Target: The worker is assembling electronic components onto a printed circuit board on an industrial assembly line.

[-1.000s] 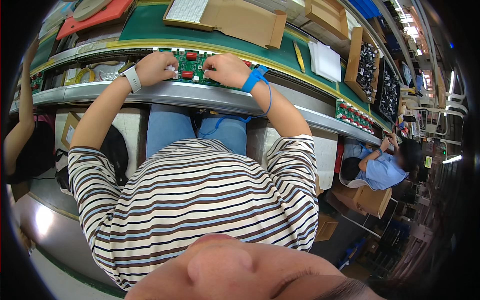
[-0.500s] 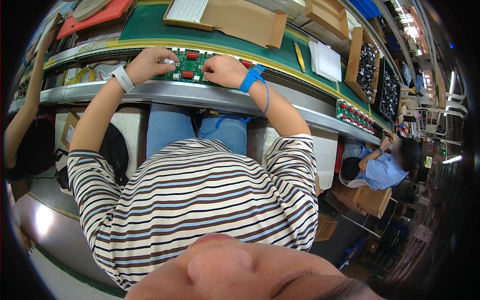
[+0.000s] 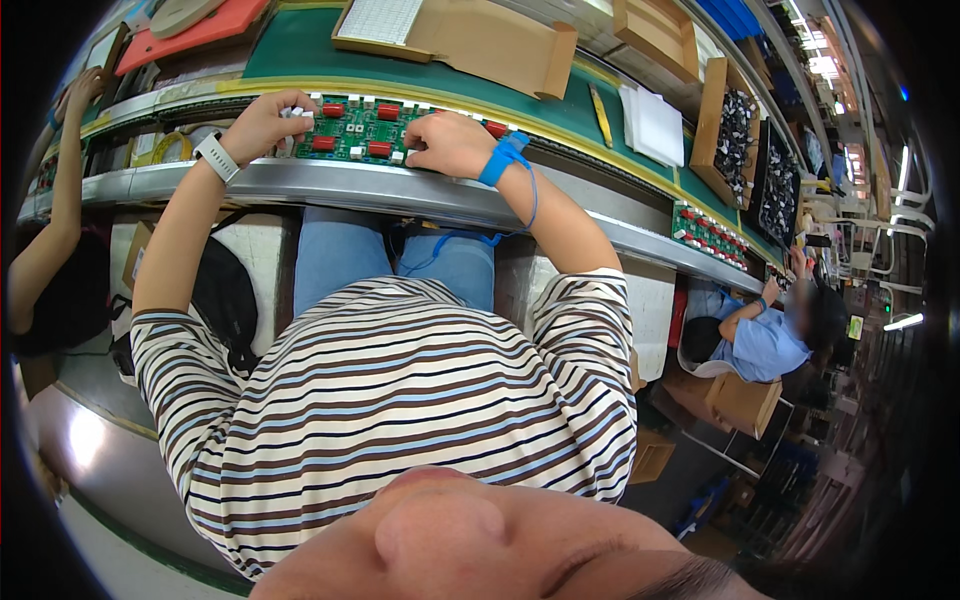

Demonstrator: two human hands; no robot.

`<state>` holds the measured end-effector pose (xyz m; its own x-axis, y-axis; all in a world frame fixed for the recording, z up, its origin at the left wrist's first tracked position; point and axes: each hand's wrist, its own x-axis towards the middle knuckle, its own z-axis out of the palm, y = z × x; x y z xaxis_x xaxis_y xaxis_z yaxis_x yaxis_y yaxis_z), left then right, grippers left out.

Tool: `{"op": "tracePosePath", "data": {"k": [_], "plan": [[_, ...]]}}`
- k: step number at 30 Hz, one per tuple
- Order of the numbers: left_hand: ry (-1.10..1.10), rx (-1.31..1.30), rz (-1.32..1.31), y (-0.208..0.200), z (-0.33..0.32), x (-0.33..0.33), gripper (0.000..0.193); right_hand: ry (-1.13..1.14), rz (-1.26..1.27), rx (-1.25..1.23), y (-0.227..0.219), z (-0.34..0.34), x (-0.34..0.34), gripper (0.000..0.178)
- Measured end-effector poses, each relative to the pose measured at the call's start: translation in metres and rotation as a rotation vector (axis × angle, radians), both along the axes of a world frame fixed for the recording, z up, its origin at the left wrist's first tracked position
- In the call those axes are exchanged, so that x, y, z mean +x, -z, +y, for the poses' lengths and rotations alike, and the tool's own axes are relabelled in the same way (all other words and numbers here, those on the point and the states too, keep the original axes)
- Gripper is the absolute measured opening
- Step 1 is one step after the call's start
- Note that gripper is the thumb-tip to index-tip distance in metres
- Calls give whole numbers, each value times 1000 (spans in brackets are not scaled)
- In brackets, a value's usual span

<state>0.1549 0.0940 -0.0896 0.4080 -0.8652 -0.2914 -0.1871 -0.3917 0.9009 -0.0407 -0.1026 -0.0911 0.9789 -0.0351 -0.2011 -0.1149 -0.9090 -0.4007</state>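
Observation:
A green circuit board [image 3: 355, 128] with red block components and small white connectors lies on the rail line in front of me. At its left end is my left hand [image 3: 262, 125], fingers curled around small white connectors [image 3: 294, 114]. My right hand [image 3: 448, 143] rests over the board's right part. Its fingers are bent and drawn together beside a white connector on the board's near edge. Whatever lies between those fingertips is hidden. A blue wrist strap [image 3: 503, 158] with a cord is around my right wrist, and a pale band [image 3: 217, 158] around my left.
Beyond the rail, a green mat [image 3: 300, 45] carries an open cardboard box [image 3: 500, 52], a yellow cutter [image 3: 600, 113] and white sheets [image 3: 652, 125]. Boxes of dark parts [image 3: 735, 135] stand at right. Another board [image 3: 708, 235] sits farther right, near a seated co-worker [image 3: 765, 335]. A co-worker's arm [image 3: 62, 190] is at left.
My left hand has moved left along the board to its left end, uncovering more of the board. My right hand has barely moved.

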Motion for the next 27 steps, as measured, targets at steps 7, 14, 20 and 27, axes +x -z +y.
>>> {"op": "tracePosePath", "data": {"k": [7,14,20,27], "plan": [[165,-123,-342,21,13,10,16,50,-252,296,2,-1,12,29],[185,25,-341,15,13,4,15,70,-114,437,-11,20,31,29],[210,-23,-432,14,14,3,13,14,-202,405,0,30,44,28],[224,-79,-665,19,18,-3,16,61,-251,313,3,39,54,24]]}}
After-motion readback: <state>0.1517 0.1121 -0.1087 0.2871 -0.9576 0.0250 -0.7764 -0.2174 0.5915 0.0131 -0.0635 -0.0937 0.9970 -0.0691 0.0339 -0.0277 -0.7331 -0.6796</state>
